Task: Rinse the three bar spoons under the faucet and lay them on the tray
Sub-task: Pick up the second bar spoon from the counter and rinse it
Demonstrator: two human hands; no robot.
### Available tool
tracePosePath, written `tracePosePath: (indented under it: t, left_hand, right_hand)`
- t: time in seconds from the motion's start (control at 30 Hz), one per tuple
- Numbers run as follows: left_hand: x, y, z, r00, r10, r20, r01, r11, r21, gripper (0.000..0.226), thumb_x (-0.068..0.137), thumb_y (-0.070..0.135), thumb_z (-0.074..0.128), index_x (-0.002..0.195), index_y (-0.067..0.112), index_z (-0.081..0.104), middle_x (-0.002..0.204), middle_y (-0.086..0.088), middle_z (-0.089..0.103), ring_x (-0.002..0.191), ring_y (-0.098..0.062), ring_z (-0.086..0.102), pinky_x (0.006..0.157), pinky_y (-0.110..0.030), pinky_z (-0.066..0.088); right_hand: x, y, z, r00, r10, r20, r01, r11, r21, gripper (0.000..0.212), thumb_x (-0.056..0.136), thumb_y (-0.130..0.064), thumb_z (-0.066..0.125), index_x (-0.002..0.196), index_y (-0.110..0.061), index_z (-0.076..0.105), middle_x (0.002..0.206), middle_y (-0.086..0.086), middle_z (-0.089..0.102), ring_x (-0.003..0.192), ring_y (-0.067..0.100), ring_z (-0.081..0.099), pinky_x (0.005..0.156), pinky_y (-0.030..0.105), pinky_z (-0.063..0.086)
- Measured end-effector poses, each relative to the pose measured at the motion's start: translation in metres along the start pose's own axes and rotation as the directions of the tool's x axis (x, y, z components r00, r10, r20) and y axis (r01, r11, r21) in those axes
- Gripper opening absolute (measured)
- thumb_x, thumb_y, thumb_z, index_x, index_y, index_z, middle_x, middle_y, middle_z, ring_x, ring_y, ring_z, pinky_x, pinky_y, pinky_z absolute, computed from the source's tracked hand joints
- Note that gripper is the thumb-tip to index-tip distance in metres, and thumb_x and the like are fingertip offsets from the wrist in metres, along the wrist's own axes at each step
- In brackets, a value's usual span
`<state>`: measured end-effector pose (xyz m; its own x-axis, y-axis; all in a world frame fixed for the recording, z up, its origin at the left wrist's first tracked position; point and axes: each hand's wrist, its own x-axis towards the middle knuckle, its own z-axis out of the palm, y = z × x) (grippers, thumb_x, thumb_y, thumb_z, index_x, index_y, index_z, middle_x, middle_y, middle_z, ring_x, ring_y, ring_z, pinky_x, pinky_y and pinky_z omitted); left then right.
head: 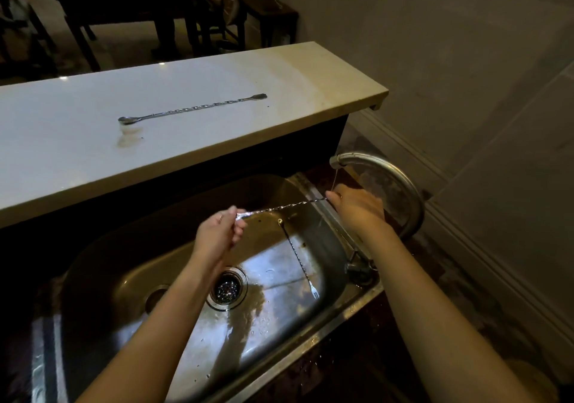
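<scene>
Counter point(217, 85): pale ledge behind the basin, bearing one spoon point(192, 109), untouched.
Sink point(102, 266): steel, wet; a second spoon point(298, 258) lies on its floor, fork end nearest me.
Faucet point(385, 166): curved, thin trickle falling onto my right hand point(357, 205).
Third spoon point(281, 207): stretched level between my left hand point(217, 231) and right, each pinched on one end.
Tray: not in view.
Risk: the wet twisted stem may slip and drop (drain below).

Pale raised counter point(279, 70) bearing one bar spoon point(192, 109); another spoon point(298, 259) in sink point(124, 266).
</scene>
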<state>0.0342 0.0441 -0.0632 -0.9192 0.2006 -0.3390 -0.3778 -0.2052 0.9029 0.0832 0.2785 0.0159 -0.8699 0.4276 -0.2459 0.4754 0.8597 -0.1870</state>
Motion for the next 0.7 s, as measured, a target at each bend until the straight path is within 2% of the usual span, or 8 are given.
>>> tracePosePath:
  t: [0.1,0.17,0.27,0.37,0.43,0.57,0.63,0.7]
  left_hand:
    - [-0.005,0.035,0.012,0.982,0.187,-0.008,-0.184,0.975,0.122,0.026,0.097,0.024,0.044,0.081,0.013,0.062,0.047,0.009,0.060,0.040,0.001,0.047,0.039,-0.009,0.036]
    - [-0.008,0.060,0.028,0.959,0.283,-0.004,-0.279,0.947,0.162,0.028,0.098,0.024,0.043,0.079,0.014,0.060,0.045,0.008,0.059,0.039,0.000,0.047,0.038,-0.010,0.036]
    - [-0.010,0.097,0.053,0.933,0.359,-0.016,-0.349,0.915,0.202,0.031,0.098,0.026,0.043,0.076,0.014,0.060,0.049,0.005,0.056,0.038,0.000,0.047,0.039,-0.010,0.037]
    - [-0.009,0.124,0.065,0.910,0.414,0.003,-0.393,0.860,0.327,0.034,0.099,0.029,0.039,0.076,0.016,0.061,0.058,0.001,0.058,0.040,0.001,0.051,0.042,-0.010,0.042]
    - [-0.011,0.132,0.065,0.842,0.538,0.040,-0.487,0.725,0.487,0.034,0.100,0.029,0.036,0.082,0.016,0.063,0.066,0.001,0.063,0.052,-0.001,0.057,0.053,-0.016,0.050]
    - [-0.012,0.130,0.043,0.632,0.750,0.192,-0.524,0.232,0.819,0.036,0.098,0.028,0.037,0.120,0.010,0.060,0.104,-0.009,0.069,0.099,-0.023,0.062,0.083,-0.036,0.047]
    - [-0.005,0.123,0.025,0.654,0.705,0.277,-0.449,0.066,0.891,0.037,0.097,0.029,0.038,0.123,0.010,0.056,0.112,-0.010,0.066,0.107,-0.029,0.057,0.091,-0.039,0.041]
    - [0.003,0.116,0.011,0.702,0.631,0.330,-0.389,-0.049,0.920,0.040,0.096,0.031,0.040,0.127,0.009,0.052,0.123,-0.010,0.059,0.116,-0.030,0.051,0.101,-0.041,0.035]
  right_hand:
    - [-0.005,-0.001,0.006,0.985,0.111,0.133,-0.081,0.974,-0.211,0.054,0.097,-0.051,0.025,0.132,-0.018,0.049,0.138,0.016,0.046,0.130,0.036,0.035,0.106,0.046,0.029]
    - [-0.012,-0.003,0.009,0.996,-0.002,0.087,0.020,0.980,-0.198,0.050,0.099,-0.045,0.027,0.133,-0.016,0.050,0.144,0.018,0.038,0.136,0.037,0.028,0.111,0.049,0.024]
    - [-0.024,-0.006,0.018,0.944,-0.330,-0.029,0.326,0.910,0.256,0.031,0.101,-0.027,0.037,0.115,-0.012,0.060,0.113,0.013,0.064,0.109,0.027,0.058,0.093,0.040,0.046]
    - [-0.025,-0.008,0.031,0.918,-0.350,-0.189,0.396,0.758,0.519,0.021,0.099,-0.017,0.043,0.102,-0.016,0.064,0.074,-0.004,0.062,0.071,0.009,0.060,0.068,0.015,0.047]
    - [-0.020,-0.009,0.044,0.924,-0.280,-0.260,0.381,0.724,0.575,0.022,0.098,-0.015,0.044,0.095,-0.018,0.066,0.062,-0.007,0.055,0.059,0.007,0.054,0.057,0.011,0.042]
    - [-0.012,-0.013,0.082,0.983,-0.123,-0.133,0.179,0.761,0.624,0.024,0.099,-0.013,0.041,0.099,-0.010,0.065,0.063,-0.004,0.055,0.059,0.012,0.053,0.061,0.025,0.044]
    - [-0.015,-0.013,0.103,0.991,-0.057,-0.124,0.117,0.816,0.566,0.025,0.099,-0.016,0.041,0.099,-0.012,0.066,0.069,-0.003,0.058,0.063,0.014,0.055,0.062,0.023,0.045]
    - [-0.021,-0.012,0.124,0.988,-0.018,-0.156,0.100,0.835,0.541,0.023,0.099,-0.017,0.043,0.093,-0.013,0.065,0.061,-0.010,0.052,0.055,0.004,0.049,0.049,0.009,0.035]
